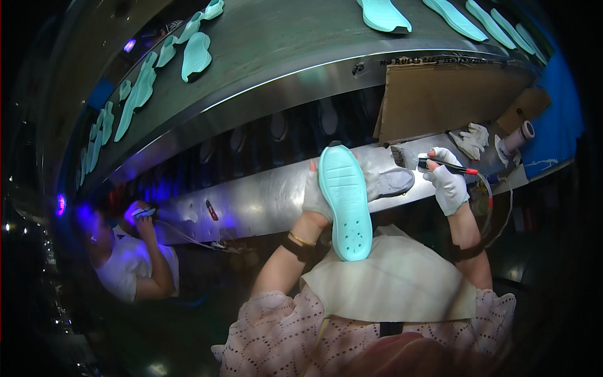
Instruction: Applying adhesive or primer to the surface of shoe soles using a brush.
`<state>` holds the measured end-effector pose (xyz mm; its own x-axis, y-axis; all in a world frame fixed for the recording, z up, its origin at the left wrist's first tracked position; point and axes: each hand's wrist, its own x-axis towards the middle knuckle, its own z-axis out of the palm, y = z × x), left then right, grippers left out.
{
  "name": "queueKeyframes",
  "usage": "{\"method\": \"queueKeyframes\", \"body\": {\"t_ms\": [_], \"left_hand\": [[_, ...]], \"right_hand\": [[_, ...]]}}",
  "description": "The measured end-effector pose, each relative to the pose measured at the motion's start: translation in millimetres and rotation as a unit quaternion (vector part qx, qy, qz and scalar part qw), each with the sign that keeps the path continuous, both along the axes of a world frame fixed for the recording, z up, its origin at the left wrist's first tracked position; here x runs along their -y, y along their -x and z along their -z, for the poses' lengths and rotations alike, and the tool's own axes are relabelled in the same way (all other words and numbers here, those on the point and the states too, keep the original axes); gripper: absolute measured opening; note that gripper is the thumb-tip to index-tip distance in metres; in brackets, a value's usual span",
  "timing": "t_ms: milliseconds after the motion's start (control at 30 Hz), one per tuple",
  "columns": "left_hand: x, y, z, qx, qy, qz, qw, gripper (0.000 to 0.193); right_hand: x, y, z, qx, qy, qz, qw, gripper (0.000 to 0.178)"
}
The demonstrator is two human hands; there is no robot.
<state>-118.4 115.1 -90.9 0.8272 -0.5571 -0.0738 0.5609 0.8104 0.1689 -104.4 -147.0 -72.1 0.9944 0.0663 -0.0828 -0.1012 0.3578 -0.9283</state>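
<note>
My left hand (315, 196), in a white glove with bare fingertips, grips a turquoise shoe sole (350, 204) from its left edge. The sole stands lengthwise before me, its holed end lowest, against my pale apron (389, 279). A dark tip pokes out above its upper end; what it belongs to is hidden. My right hand (448, 183), gloved the same way, is closed round a brush (409, 158) with wide bristles and a black handle with a red end. A thin tube trails from that handle. Between brush and sole, a grey shoe (396, 182) lies on the metal bench.
Beyond the metal bench (251, 200), a belt (282, 44) carries several turquoise soles. A cardboard sheet (449, 100) stands at the bench's far side. White gloves (472, 139) and a pinkish spool (520, 135) lie right. A co-worker (141, 264) sits left; a red-black tool (211, 210) lies nearer.
</note>
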Motion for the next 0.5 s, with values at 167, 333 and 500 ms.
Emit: {"method": "queueKeyframes", "body": {"t_ms": [167, 333, 500], "left_hand": [[23, -7, -8, -0.047, -0.047, 0.023, 0.998, 0.087], [47, -12, -11, -0.063, -0.059, -0.044, 0.995, 0.081], [53, -5, -5, -0.027, -0.092, -0.072, 0.993, 0.083]], "right_hand": [[-13, 0, -18, 0.043, 0.004, -0.045, 0.998, 0.021], [-39, -10, -26, 0.052, 0.022, -0.046, 0.997, 0.023], [-53, -19, -9, 0.089, 0.07, -0.007, 0.994, 0.024]]}}
